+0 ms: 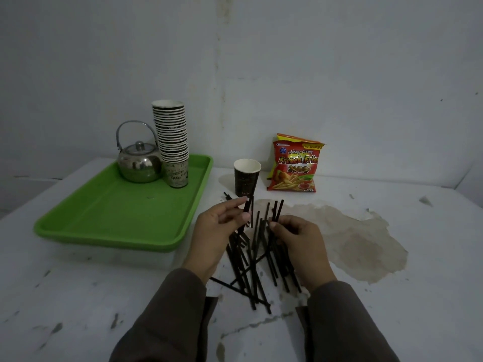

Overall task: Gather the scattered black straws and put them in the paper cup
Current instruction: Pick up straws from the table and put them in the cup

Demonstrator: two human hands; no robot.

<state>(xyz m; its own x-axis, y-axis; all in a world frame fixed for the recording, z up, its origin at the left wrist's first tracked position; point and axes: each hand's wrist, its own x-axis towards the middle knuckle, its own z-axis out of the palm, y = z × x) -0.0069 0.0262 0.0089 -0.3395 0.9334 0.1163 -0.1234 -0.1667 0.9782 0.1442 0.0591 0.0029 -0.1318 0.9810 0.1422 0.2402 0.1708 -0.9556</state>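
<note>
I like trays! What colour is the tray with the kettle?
The tray is bright green, seen in the head view.

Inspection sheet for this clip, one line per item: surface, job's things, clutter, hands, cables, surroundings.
Surface: white table, chipped paint, brown stain.
Job's things: black straws piled between the hands; paper cup upright behind them, no straws seen in it.
Clutter: green tray with kettle and cup stack; snack bag.
Hands: left hand pinches a straw; right hand grips several.
Cables: nothing seen.
Surroundings: bare wall.

paper cup (247, 177) unobstructed, snack bag (294, 167) beside
</note>
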